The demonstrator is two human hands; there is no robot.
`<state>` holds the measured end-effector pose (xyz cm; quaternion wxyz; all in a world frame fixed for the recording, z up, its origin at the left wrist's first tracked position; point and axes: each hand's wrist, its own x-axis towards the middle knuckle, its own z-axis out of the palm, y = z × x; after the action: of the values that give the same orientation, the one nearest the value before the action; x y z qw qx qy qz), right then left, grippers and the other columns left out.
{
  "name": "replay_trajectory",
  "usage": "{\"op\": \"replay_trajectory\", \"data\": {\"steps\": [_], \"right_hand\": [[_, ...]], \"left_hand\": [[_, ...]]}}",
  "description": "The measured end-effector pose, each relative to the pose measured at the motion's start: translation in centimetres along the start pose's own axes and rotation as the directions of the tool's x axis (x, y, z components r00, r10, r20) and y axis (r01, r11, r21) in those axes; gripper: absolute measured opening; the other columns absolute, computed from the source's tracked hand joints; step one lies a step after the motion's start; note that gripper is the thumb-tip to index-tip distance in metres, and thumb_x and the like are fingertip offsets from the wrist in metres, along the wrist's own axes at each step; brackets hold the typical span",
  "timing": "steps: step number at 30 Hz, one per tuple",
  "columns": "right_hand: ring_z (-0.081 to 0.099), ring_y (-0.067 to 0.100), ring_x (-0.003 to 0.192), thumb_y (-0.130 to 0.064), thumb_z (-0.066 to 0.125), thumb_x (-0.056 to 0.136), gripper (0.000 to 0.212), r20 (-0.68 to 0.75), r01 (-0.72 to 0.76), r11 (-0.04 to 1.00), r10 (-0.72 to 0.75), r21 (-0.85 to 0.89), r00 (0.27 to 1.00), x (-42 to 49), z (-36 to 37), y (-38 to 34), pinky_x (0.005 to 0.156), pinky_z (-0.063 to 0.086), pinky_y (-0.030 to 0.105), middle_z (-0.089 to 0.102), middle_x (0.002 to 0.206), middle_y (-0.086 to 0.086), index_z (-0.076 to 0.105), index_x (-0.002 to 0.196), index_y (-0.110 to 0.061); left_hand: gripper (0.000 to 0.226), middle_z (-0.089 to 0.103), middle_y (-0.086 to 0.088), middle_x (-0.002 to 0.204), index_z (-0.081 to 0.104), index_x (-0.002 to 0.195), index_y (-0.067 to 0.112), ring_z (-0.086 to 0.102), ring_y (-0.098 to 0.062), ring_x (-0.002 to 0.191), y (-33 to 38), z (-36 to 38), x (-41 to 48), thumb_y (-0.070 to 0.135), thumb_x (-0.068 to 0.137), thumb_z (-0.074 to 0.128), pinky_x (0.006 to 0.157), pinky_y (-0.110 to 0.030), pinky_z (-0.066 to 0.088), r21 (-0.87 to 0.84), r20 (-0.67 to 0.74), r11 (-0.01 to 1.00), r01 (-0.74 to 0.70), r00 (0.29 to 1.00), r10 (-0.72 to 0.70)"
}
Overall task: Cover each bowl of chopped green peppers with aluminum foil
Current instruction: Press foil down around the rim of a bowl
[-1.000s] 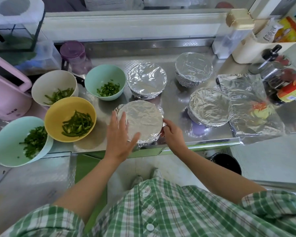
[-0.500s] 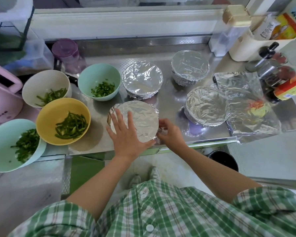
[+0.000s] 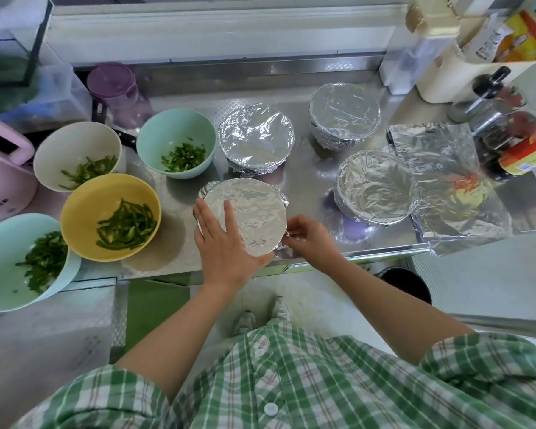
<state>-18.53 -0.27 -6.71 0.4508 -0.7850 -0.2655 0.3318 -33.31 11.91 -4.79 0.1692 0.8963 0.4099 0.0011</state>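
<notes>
A stainless steel counter (image 3: 316, 168) fills the middle of the view, and bright daylight glares off its top. Behind the counter runs a long white ledge (image 3: 214, 35). At the counter's back left corner stands a glass tank (image 3: 10, 57), and at its back right corner a cream caddy (image 3: 446, 78) of bottles. Below the counter's front edge lies a pale floor (image 3: 310, 305), with a black bin (image 3: 409, 283) towards the right and a green panel (image 3: 158, 301) towards the left, next to a lower steel surface (image 3: 44, 329)
</notes>
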Motion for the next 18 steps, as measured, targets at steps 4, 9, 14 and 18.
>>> {"op": "replay_trajectory", "data": {"steps": [4, 9, 14, 18], "right_hand": [[0.058, -0.004, 0.068, -0.009, 0.077, 0.078, 0.017, -0.055, 0.015, 0.994, -0.021, -0.107, 0.998, 0.3, 0.0, 0.1, 0.069, 0.047, 0.015, 0.069, 0.081, -0.001, 0.07, 0.093, -0.007], [0.056, 0.003, 0.061, -0.011, 0.078, 0.075, 0.013, -0.177, -0.01, 0.981, -0.025, -0.193, 0.984, 0.3, 0.6, -0.2, 0.058, 0.041, 0.008, 0.067, 0.072, -0.001, 0.069, 0.083, -0.008], [0.064, 0.002, 0.064, -0.003, 0.076, 0.076, 0.012, -0.159, -0.067, 0.992, 0.05, -0.103, 0.986, 0.0, 1.0, -0.2, 0.067, 0.053, 0.021, 0.071, 0.076, 0.003, 0.071, 0.087, -0.008], [0.068, 0.022, 0.069, -0.005, 0.079, 0.072, 0.013, -0.245, -0.137, 0.986, 0.111, -0.092, 0.963, 0.3, 1.7, -1.0, 0.067, 0.056, 0.033, 0.072, 0.076, 0.007, 0.07, 0.081, -0.008]], "left_hand": [[0.14, -0.018, -0.031, 0.158, 0.001, 0.157, 0.01, -0.014, -0.043, 0.149, 0.1, -0.2, 0.0, 0.093, 0.053, 0.044, 0.117, -0.057, 0.015, 0.018, 0.015, 1.0, 0.006, 1.0, -0.007], [0.14, -0.017, -0.031, 0.158, 0.0, 0.157, 0.01, -0.014, -0.044, 0.149, 0.3, -0.4, -0.1, 0.095, 0.053, 0.038, 0.117, -0.057, 0.015, 0.022, 0.012, 1.0, 0.004, 1.0, -0.004], [0.139, -0.017, -0.031, 0.158, 0.0, 0.157, 0.01, -0.013, -0.043, 0.149, 0.4, -0.6, -0.2, 0.094, 0.053, 0.038, 0.118, -0.056, 0.015, 0.028, 0.011, 1.0, 0.003, 1.0, -0.004], [0.138, -0.016, -0.032, 0.158, 0.0, 0.157, 0.011, -0.012, -0.044, 0.149, 0.5, -0.5, -0.2, 0.094, 0.055, 0.039, 0.118, -0.056, 0.014, 0.028, 0.007, 1.0, 0.008, 1.0, -0.009]]}}
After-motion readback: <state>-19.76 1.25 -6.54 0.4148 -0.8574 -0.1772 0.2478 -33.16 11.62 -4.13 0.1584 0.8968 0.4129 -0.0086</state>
